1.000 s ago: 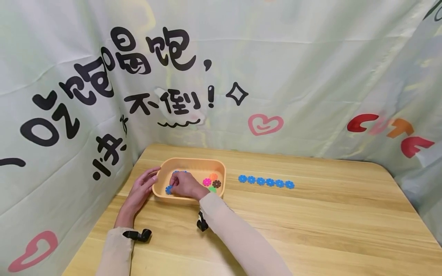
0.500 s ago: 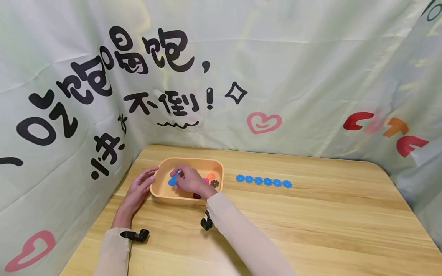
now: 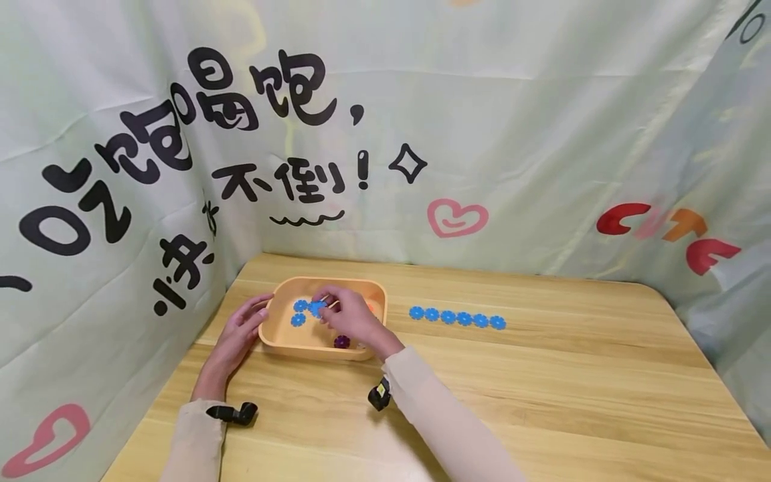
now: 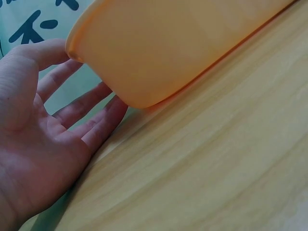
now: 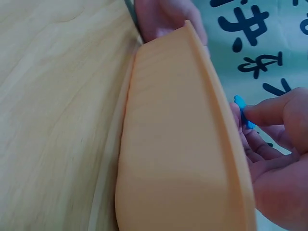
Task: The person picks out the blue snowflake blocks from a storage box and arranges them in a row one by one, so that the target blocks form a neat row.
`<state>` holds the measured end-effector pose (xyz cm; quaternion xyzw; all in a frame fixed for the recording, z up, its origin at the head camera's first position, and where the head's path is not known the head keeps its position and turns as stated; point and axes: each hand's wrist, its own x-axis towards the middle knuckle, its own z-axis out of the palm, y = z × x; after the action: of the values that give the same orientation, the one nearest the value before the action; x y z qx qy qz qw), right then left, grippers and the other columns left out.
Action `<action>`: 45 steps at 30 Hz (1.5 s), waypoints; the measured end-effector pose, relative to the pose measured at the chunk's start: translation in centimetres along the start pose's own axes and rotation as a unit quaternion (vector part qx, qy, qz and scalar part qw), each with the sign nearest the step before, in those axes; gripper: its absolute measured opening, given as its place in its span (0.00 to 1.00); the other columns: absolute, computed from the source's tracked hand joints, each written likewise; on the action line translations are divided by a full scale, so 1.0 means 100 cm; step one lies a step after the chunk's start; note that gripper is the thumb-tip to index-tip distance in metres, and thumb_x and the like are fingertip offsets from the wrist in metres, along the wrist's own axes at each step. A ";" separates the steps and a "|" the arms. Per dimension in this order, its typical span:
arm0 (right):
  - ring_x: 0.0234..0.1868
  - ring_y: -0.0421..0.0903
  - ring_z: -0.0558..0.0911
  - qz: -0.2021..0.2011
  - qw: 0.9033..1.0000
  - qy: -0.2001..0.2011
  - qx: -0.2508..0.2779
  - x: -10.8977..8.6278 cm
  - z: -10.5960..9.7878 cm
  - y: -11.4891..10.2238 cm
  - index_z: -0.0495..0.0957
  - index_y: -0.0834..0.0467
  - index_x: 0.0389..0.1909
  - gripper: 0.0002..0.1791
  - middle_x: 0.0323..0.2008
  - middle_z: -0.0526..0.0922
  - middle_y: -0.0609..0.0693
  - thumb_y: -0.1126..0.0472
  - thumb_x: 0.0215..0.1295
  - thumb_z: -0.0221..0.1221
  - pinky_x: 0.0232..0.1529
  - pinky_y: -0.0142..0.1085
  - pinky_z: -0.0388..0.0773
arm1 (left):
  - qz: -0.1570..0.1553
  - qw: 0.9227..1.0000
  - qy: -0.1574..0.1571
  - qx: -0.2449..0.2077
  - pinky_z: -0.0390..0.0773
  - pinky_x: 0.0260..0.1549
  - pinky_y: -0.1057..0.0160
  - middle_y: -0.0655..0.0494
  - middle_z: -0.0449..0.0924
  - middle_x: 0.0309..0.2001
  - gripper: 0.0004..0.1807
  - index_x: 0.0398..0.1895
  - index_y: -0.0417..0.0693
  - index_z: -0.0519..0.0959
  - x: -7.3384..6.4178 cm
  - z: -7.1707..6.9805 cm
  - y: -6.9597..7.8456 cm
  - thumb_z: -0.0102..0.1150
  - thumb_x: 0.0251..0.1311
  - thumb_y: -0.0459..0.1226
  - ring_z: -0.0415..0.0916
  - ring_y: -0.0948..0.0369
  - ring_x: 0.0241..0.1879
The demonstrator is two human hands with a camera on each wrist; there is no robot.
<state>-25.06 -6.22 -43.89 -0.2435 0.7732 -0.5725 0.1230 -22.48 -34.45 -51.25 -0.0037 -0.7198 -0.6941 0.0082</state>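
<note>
My right hand is over the orange plastic bin, pinching a blue snowflake disc between thumb and fingers. In the right wrist view the held disc shows edge-on beyond the bin's rim. Two blue discs lie inside, left of that hand. A dark purple disc sits by the front wall, and an orange one is partly hidden behind the right hand. At the bin's left end, my left hand touches the rim and end wall, fingers extended and spread in the left wrist view.
Right of the bin, several blue snowflake discs lie in a straight row on the wooden table. A printed cloth curtain stands along the table's back and left sides.
The right hand has moved right inside the bin with a blue disc pinched, uncovering two blue discs at the left. The left hand stays at the bin's end.
</note>
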 end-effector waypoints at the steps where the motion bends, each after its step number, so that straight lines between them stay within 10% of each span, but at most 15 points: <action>1: 0.37 0.54 0.84 -0.003 1.000 0.003 -0.004 -0.002 -0.002 -0.001 0.80 0.62 0.53 0.13 0.38 0.81 0.52 0.72 0.71 0.58 0.34 0.40 0.85 | 0.001 1.000 0.000 -0.001 0.78 0.54 0.69 0.45 0.63 0.70 0.30 0.76 0.40 0.63 0.000 0.000 0.000 0.54 0.77 0.43 0.74 0.65 0.58; 11: 0.44 0.44 0.82 -0.022 0.999 0.016 -0.036 -0.024 -0.022 -0.008 0.81 0.57 0.58 0.19 0.51 0.83 0.53 0.71 0.68 0.63 0.39 0.32 0.83 | -0.003 1.000 -0.001 0.002 0.78 0.54 0.70 0.41 0.61 0.72 0.29 0.76 0.41 0.63 0.000 -0.001 -0.001 0.53 0.78 0.43 0.73 0.63 0.60; 45: 0.39 0.47 0.80 -0.053 0.988 0.128 -0.061 -0.108 -0.114 0.007 0.82 0.57 0.57 0.18 0.38 0.83 0.50 0.70 0.67 0.66 0.42 0.41 0.84 | -0.007 1.000 -0.006 -0.003 0.78 0.54 0.69 0.40 0.59 0.72 0.29 0.76 0.42 0.63 -0.002 0.000 0.000 0.53 0.78 0.42 0.73 0.62 0.60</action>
<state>-21.33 8.91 -41.90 -0.2161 0.8022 -0.5561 -0.0231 -22.23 -34.42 -51.24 -0.0028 -0.7181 -0.6960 -0.0015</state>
